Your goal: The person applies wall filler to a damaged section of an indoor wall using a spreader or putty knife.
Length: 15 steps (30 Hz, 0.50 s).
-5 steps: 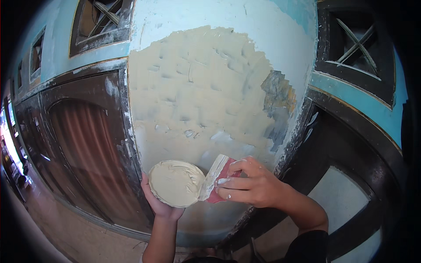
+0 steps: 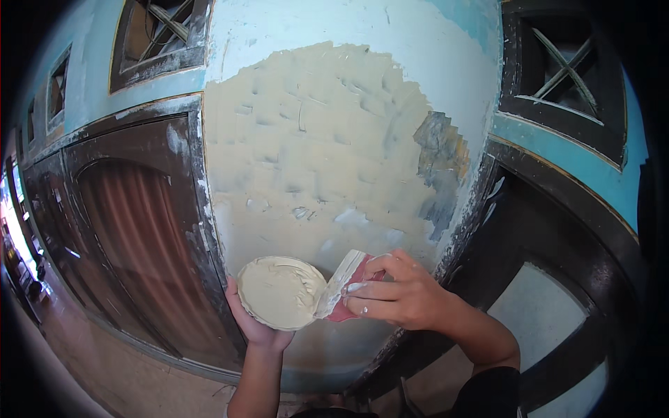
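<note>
My left hand (image 2: 254, 324) supports a round, shallow container (image 2: 279, 292) of creamy beige paste from its side and underneath. My right hand (image 2: 394, 296) grips a red flat scraper (image 2: 341, 310), its edge thickly coated with paste and resting at the container's right rim. Flecks of white paste are on my fingers. Behind both hands is a wall patch (image 2: 313, 139) spread with uneven beige filler, with a rough grey area (image 2: 439, 167) at its right.
A brown door frame with curtained glass (image 2: 132, 237) stands at left, a dark door (image 2: 502, 230) at right. Above them are small windows with crossed bars (image 2: 564, 70). Pale blue paint borders the patch. A bright opening (image 2: 14, 216) shows at far left, with floor (image 2: 97, 348) below.
The scraper and my right hand have shifted very slightly downward, and the container in my left hand has moved a tiny bit down and right.
</note>
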### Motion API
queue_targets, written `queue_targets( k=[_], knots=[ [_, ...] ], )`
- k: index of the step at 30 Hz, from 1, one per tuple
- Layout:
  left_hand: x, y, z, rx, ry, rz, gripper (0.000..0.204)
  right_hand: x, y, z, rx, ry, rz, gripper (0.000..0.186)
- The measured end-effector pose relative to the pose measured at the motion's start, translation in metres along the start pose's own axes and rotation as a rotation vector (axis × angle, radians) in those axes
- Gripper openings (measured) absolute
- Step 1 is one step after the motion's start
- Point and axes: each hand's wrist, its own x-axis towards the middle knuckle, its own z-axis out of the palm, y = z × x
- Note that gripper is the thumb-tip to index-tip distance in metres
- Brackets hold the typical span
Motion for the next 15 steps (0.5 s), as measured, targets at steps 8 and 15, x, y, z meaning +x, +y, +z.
queue_targets(
  k=[8,15],
  knots=[
    [0.0033,-0.0028,0.0005,0.008,-0.010,0.003,0.079,-0.0065,0.0044,0.0035,-0.055,0.032,0.038,0.029],
    [0.0013,-0.0042,0.0072,0.017,0.021,0.014,0.081,-0.0069,0.0057,0.0085,-0.039,0.069,0.055,0.029]
  ],
)
